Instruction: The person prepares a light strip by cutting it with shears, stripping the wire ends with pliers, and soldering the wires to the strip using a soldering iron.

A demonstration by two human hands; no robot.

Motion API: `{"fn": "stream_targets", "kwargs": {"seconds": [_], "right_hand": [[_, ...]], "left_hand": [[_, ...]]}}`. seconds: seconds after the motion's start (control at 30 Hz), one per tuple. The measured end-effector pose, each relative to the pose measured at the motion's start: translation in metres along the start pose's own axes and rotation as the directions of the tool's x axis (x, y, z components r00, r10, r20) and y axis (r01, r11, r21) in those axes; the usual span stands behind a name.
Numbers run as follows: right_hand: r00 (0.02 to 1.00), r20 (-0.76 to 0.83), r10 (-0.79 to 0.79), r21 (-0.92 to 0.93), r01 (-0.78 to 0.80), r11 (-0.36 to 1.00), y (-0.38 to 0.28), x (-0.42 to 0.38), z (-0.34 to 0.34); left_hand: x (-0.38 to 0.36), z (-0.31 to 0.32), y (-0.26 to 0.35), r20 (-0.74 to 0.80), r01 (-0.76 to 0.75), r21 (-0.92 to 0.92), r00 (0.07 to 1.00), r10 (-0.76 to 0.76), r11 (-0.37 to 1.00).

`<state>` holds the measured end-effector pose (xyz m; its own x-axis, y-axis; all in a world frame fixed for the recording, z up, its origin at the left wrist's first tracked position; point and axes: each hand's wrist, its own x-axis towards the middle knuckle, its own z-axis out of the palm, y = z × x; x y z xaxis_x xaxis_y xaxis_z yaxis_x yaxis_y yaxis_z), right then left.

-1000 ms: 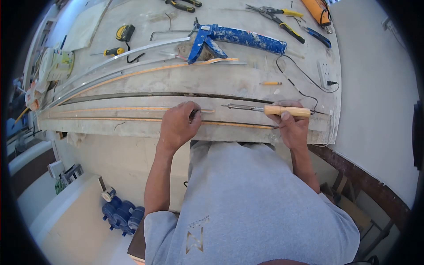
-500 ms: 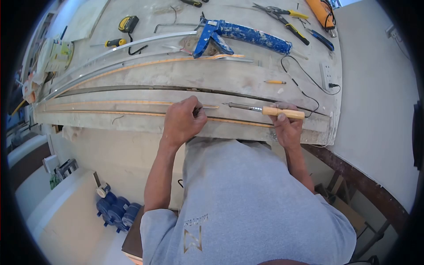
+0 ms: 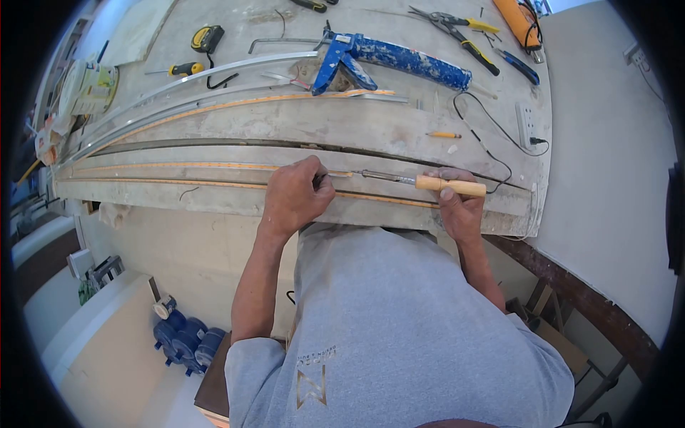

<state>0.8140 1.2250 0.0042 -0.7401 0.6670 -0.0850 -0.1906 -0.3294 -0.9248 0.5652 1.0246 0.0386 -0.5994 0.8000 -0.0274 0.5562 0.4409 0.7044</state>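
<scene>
Moved leftward since the earlier frames: the wooden-handled soldering iron (image 3: 428, 182), its metal tip now brought up to the near end of the thin yellow LED strip (image 3: 214, 166), where before a clear gap lay between them. Lying flat across the pale, scuffed worktop (image 3: 321, 128), handle at 3 o'clock, tip at 9 o'clock, black cord trailing off toward the white power strip (image 3: 526, 118) at 2 o'clock. Gripped by the right hand (image 3: 457, 210), fingers wrapped round the handle from the near side. Pinching something small and dark at the strip's end, the left hand (image 3: 294, 196), fingers clenched tight; whether wire or solder, cannot tell.

Likely step in hand: soldering a lead to the strip's end. Next move, by judgement: a steady tip on the joint, with the left pinch unmoving and skin kept off the hot metal.

Strip itself: narrow, flat, amber, running long toward 9 o'clock in a shallow channel, with a second like strip just nearer the worktop edge.

Farther out at 12 o'clock: a blue caulking gun (image 3: 385, 60); at 1 o'clock, yellow-handled tin snips (image 3: 457, 32); at 11 o'clock, a yellow tape measure (image 3: 205, 37) and yellow-handled screwdriver (image 3: 182, 69).
</scene>
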Motion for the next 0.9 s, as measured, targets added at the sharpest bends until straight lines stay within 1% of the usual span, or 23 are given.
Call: {"fn": "stream_targets", "kwargs": {"seconds": [0.23, 0.3, 0.53, 0.6, 0.9], "right_hand": [[1.000, 0.016, -0.002, 0.011, 0.002, 1.000, 0.0032, 0.0006, -0.0060], [0.998, 0.063, -0.018, -0.024, 0.020, 1.000, 0.0047, 0.0010, -0.0096], [0.999, 0.052, 0.001, -0.037, 0.001, 0.999, 0.0031, 0.0017, -0.0080], [1.000, 0.025, 0.000, -0.016, 0.000, 1.000, 0.0016, 0.0015, -0.0047], [1.000, 0.024, 0.000, 0.007, -0.001, 1.000, 0.0026, 0.0015, -0.0048]], "left_hand": [[0.0018, -0.0010, 0.0005, 0.025, 0.020, 0.015, 0.999, -0.020, 1.000], [0.0023, -0.0016, 0.0010, 0.029, 0.018, 0.013, 0.999, -0.018, 1.000], [0.0029, -0.0018, 0.0019, 0.038, 0.029, 0.017, 0.999, -0.029, 0.999], [0.0025, -0.0015, 0.0012, 0.034, 0.031, 0.015, 0.999, -0.031, 0.999], [0.0027, -0.0008, 0.0002, 0.028, 0.013, 0.007, 1.000, -0.013, 1.000]]}}
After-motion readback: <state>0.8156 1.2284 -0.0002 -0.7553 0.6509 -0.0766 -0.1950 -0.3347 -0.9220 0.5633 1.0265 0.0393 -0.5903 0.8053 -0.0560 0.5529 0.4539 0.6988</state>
